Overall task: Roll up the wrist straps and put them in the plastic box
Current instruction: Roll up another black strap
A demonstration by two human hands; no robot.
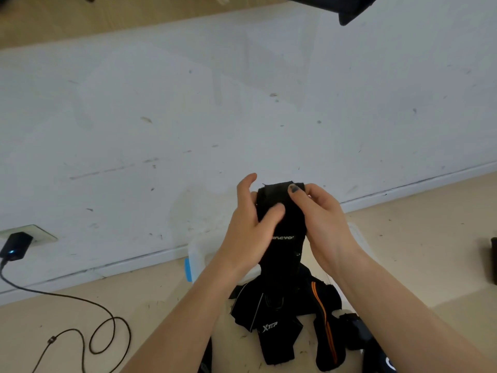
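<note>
I hold a black wrist strap with white lettering up in front of me, its tail hanging down. My left hand presses its thumb on the strap's front while the fingers wrap behind. My right hand pinches the strap's top edge from the right. Behind my hands the translucent plastic box with a blue clip stands on the floor, mostly hidden. Several black wrist straps, one with an orange stripe, lie in a heap below.
A white wall rises just beyond the box. A black charger sits plugged in at the left, its cable looping over the wooden floor. A dark object lies at the right edge.
</note>
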